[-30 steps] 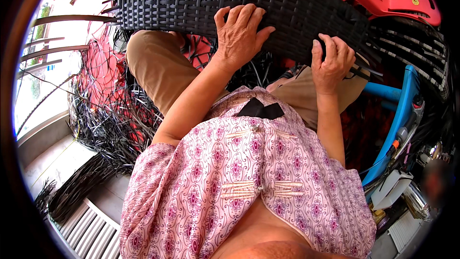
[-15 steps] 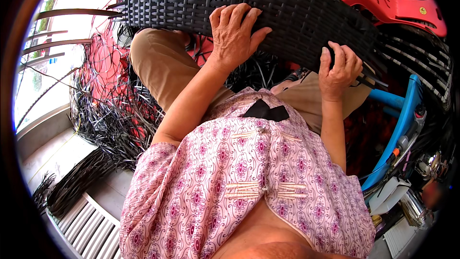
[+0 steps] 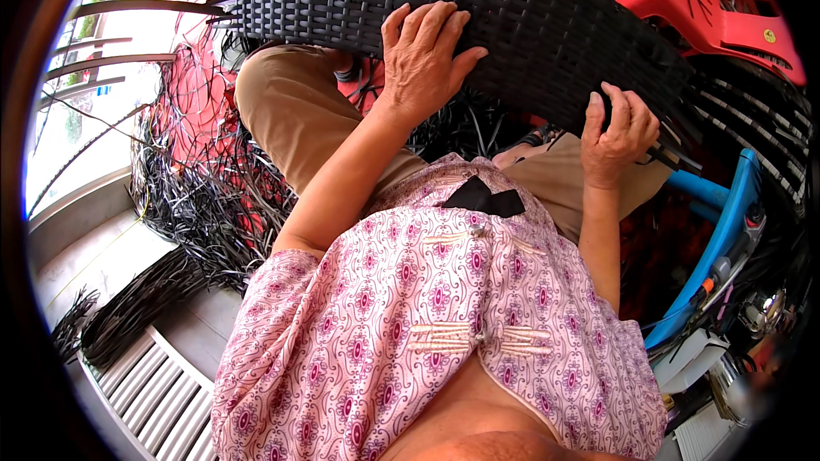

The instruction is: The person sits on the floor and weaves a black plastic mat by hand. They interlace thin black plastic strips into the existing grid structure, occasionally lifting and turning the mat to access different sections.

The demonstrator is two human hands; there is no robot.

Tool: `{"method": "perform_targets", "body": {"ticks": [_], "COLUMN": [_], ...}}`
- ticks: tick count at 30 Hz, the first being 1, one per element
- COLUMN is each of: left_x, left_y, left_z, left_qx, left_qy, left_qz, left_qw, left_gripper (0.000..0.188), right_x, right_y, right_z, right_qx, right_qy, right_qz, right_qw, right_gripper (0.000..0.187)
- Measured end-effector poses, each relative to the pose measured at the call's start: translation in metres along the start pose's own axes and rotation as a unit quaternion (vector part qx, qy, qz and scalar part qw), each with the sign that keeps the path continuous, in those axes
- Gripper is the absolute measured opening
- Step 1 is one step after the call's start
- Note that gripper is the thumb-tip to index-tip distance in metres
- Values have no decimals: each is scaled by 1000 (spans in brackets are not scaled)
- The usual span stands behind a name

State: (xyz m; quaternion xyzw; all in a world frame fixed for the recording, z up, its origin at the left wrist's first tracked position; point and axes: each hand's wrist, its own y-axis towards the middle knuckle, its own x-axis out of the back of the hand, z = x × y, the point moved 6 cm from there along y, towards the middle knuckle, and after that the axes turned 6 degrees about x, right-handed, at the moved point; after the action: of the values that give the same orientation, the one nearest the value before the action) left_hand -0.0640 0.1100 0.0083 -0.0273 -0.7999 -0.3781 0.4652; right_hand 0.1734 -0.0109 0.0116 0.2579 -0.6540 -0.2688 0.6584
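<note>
A long black woven panel (image 3: 342,0) of flat plastic strips lies across my lap, with loose strip ends sticking out at both ends. My left hand (image 3: 423,64) rests flat on its near half, fingers stretched out and thumb apart. Farther right, my right hand (image 3: 619,132) is closed over the panel's near edge, its fingers bent and their tips on the weave. Dark strip ends pass beside and behind this hand. Whether it also pinches a single strip is hidden.
Tangled black strips (image 3: 213,196) cover the red floor at left, near a bundle of strips (image 3: 141,307) and a white slatted stool (image 3: 149,393). At right are a red plastic stool (image 3: 683,8), a blue plastic frame (image 3: 713,248) and several tools (image 3: 752,222).
The whole view has shifted and turned slightly. Both hands keep nearly the same places on the panel.
</note>
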Motion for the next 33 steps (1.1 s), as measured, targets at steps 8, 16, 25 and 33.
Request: {"method": "perform_targets", "body": {"ticks": [8,16,25,33], "left_x": [9,12,20,29], "left_y": [-9,-1,-13,1], "left_z": [17,18,50,59], "left_qx": [13,45,66,53], "left_qy": [-12,23,-4,-60], "left_qz": [6,-12,-2,2], "left_qw": [1000,999,998,997], "left_gripper": [46,50,54,50], "right_x": [0,-3,1,-3], "right_y": [0,2,0,7], "right_z": [2,1,8,5], "right_qx": [4,10,18,26], "right_qy": [2,0,-3,-5], "right_qz": [1,-4,-15,-11], "right_qw": [1000,1000,1000,1000], "right_gripper": [16,15,15,13]}}
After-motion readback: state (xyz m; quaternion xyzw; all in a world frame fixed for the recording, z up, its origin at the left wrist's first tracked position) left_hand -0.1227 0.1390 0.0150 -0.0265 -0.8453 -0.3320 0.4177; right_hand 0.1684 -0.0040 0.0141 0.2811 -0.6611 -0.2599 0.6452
